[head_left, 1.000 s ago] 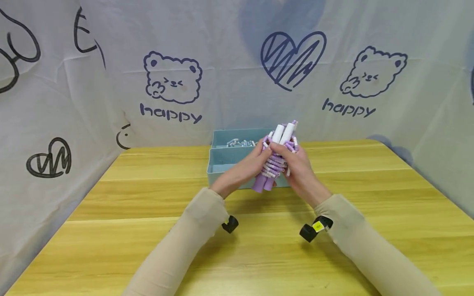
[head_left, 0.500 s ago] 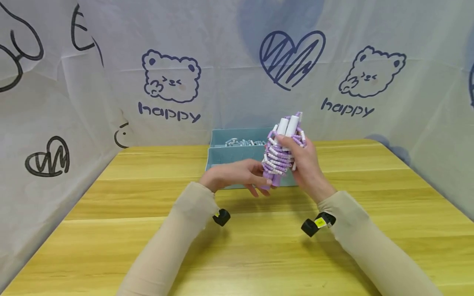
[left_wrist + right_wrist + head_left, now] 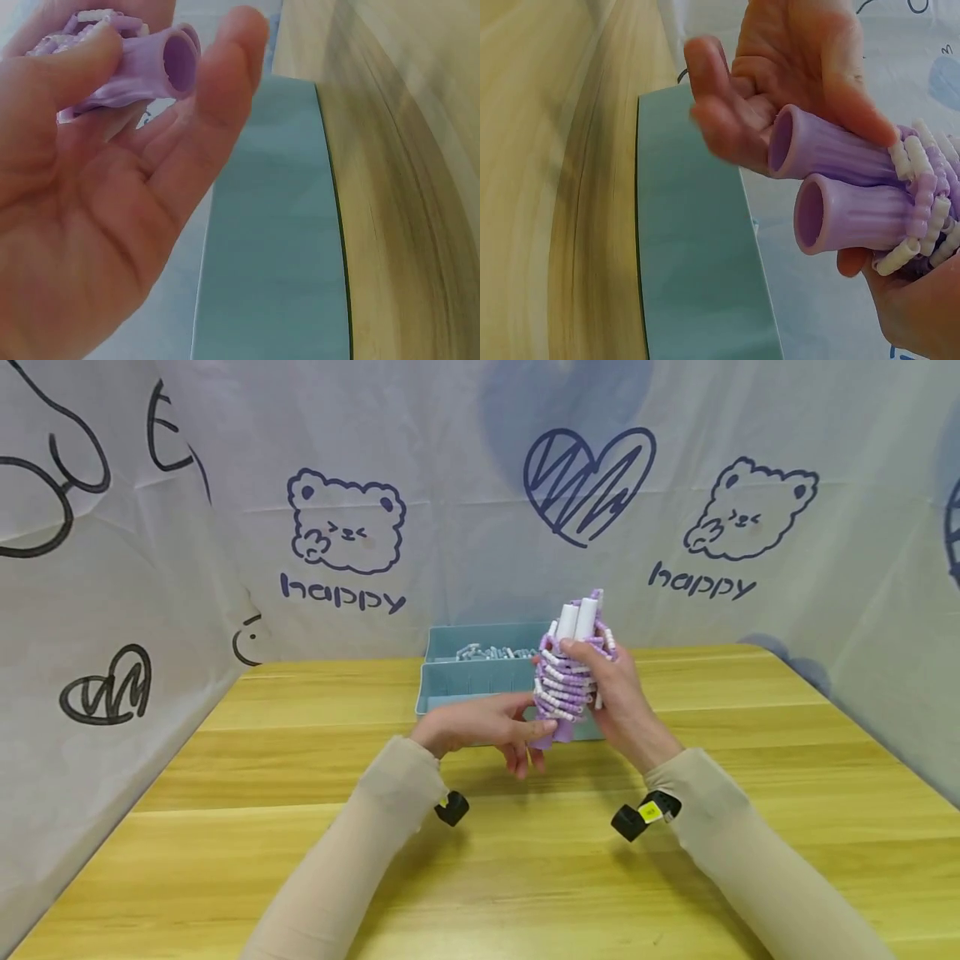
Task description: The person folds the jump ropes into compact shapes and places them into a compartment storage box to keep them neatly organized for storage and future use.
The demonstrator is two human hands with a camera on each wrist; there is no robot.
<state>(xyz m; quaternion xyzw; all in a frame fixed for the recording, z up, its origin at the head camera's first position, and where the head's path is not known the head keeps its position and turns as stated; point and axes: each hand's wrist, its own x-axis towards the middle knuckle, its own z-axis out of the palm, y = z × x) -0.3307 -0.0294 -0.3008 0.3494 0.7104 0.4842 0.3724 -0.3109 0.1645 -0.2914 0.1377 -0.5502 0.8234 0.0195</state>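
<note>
A beaded jump rope (image 3: 564, 681) is bundled up, its purple and white beaded cord wound round two handles. The handles' white ends (image 3: 577, 620) point up and away; the flared purple ends (image 3: 855, 216) point down toward me. My right hand (image 3: 628, 697) grips the bundle from the right, thumb across the front near the white ends. Lower down, my left hand (image 3: 487, 724) pinches the purple end, with its thumb (image 3: 94, 60) on one side and fingers behind. Its other fingers spread loosely below. The right fingers behind the bundle are mostly hidden.
Behind the hands stands a blue-green box (image 3: 442, 670) with front and back compartments. Several pale blue and white beaded pieces (image 3: 491, 652) lie in the back one. The wooden table (image 3: 300, 760) meets a white cloth backdrop (image 3: 465, 543) with drawings.
Both hands gripped the bundle near the white ends one second ago. The left hand has since slid down to the purple ends, while the right has kept hold of the jump rope.
</note>
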